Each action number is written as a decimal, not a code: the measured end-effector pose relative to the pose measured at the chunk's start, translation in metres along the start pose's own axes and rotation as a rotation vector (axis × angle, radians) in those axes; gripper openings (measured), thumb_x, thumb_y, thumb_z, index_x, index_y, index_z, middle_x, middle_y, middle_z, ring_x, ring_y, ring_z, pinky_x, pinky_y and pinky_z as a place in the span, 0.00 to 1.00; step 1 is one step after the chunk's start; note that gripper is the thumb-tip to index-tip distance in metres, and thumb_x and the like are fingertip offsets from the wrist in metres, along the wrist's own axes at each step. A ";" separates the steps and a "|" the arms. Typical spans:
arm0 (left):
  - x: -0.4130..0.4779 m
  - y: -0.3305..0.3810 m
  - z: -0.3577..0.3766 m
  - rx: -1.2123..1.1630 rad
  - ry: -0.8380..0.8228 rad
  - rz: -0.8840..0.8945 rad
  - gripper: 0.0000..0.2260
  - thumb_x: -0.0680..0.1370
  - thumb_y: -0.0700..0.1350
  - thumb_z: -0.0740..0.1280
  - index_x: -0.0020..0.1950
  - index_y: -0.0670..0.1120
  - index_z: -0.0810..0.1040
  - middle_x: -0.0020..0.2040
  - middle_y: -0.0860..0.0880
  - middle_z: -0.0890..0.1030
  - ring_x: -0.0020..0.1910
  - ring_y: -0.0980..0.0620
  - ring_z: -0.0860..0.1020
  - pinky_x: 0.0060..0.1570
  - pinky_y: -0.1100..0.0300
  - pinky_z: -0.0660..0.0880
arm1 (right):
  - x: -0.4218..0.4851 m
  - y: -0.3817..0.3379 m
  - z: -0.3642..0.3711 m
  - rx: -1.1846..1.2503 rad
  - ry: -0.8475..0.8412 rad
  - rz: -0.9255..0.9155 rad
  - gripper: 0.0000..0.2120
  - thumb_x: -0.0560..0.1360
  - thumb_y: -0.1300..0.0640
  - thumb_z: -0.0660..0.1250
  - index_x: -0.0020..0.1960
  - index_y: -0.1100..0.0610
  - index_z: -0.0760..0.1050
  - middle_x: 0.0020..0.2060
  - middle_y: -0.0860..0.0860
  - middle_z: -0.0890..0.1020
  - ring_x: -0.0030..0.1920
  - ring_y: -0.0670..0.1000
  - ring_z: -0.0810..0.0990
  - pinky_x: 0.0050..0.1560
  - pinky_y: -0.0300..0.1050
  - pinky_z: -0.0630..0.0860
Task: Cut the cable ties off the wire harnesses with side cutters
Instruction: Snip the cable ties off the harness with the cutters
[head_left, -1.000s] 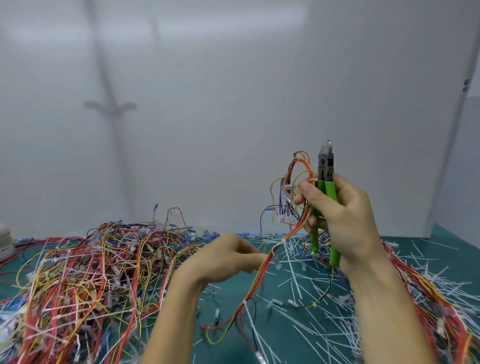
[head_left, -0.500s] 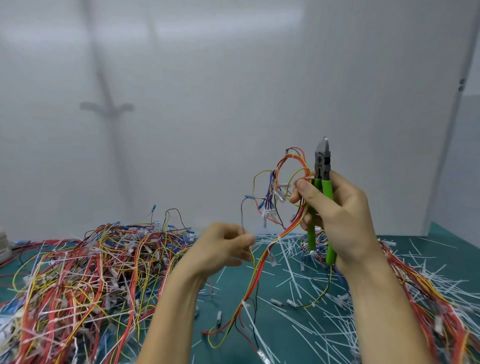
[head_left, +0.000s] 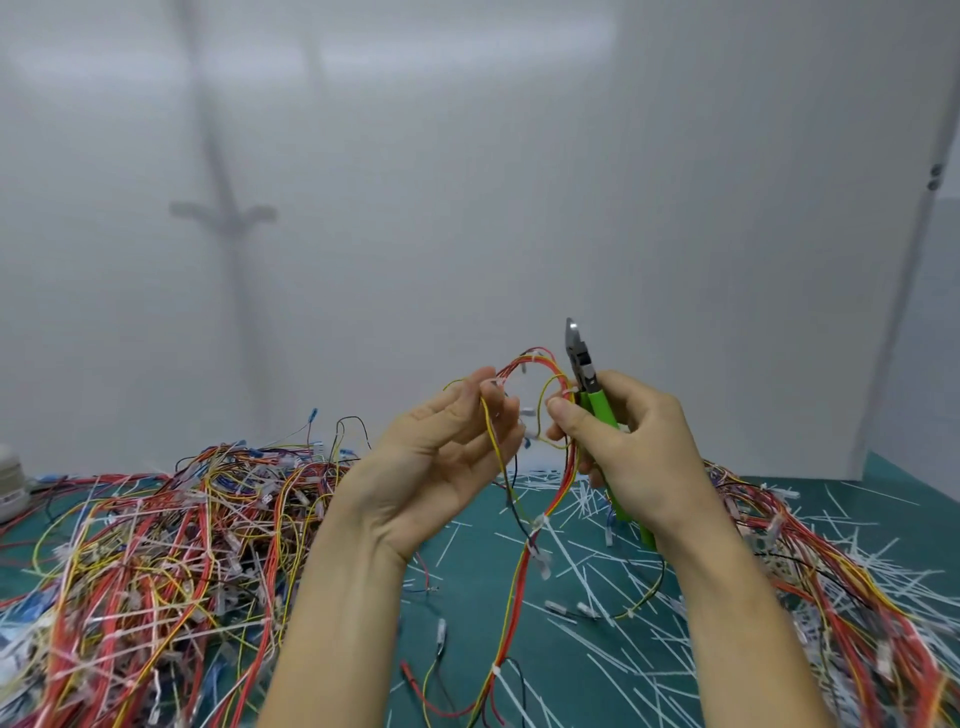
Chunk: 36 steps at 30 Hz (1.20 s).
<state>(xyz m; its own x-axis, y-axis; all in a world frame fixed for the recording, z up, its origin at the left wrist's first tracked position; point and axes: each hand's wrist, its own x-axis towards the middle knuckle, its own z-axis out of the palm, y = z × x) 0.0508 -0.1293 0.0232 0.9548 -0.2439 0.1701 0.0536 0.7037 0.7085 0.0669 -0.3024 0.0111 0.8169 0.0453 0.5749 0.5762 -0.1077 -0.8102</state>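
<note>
My right hand (head_left: 639, 452) grips the green-handled side cutters (head_left: 584, 364) upright, jaws pointing up and looking closed. Its thumb pins a wire harness (head_left: 519, 571) of red, orange and yellow wires against the handles. The harness loops up between both hands and hangs down to the green mat (head_left: 478, 545). My left hand (head_left: 441, 457) is raised palm toward me, pinching the left side of the loop at its fingertips, with a yellow wire running across the fingers. A white cable tie (head_left: 538, 521) sits on the hanging part below the hands.
A big tangle of harnesses (head_left: 156, 561) covers the mat on the left, and a smaller pile (head_left: 831, 571) lies on the right. Several cut white tie strips (head_left: 613, 571) litter the middle. A white wall panel stands close behind. A grey object (head_left: 8, 483) sits at the left edge.
My left hand rose from low near the mat, turned palm toward me and took hold of the loop beside the cutters. The right hand with the cutters stayed nearly still.
</note>
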 end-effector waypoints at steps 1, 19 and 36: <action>0.000 -0.002 0.002 -0.014 -0.015 -0.014 0.09 0.62 0.42 0.73 0.40 0.44 0.87 0.37 0.50 0.83 0.39 0.52 0.84 0.45 0.57 0.82 | 0.000 0.001 0.002 0.006 -0.005 0.000 0.04 0.76 0.57 0.71 0.43 0.51 0.80 0.33 0.50 0.85 0.27 0.40 0.75 0.28 0.33 0.71; -0.005 -0.006 0.000 0.531 -0.076 0.055 0.03 0.73 0.49 0.70 0.39 0.53 0.82 0.57 0.47 0.84 0.60 0.46 0.81 0.54 0.53 0.73 | -0.001 0.001 0.006 0.172 0.098 0.088 0.03 0.76 0.61 0.72 0.44 0.60 0.79 0.31 0.49 0.83 0.24 0.45 0.72 0.24 0.40 0.71; 0.011 -0.032 0.006 0.517 0.264 0.271 0.08 0.77 0.41 0.69 0.48 0.35 0.81 0.34 0.43 0.76 0.27 0.53 0.74 0.34 0.65 0.75 | -0.005 -0.007 0.017 -0.033 -0.107 0.108 0.13 0.77 0.42 0.68 0.45 0.51 0.82 0.31 0.47 0.82 0.26 0.49 0.81 0.27 0.43 0.74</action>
<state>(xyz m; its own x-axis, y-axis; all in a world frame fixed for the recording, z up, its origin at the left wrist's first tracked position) 0.0574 -0.1588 0.0067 0.9579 0.1166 0.2623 -0.2854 0.2883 0.9140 0.0590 -0.2854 0.0116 0.8732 0.1369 0.4677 0.4850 -0.1502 -0.8615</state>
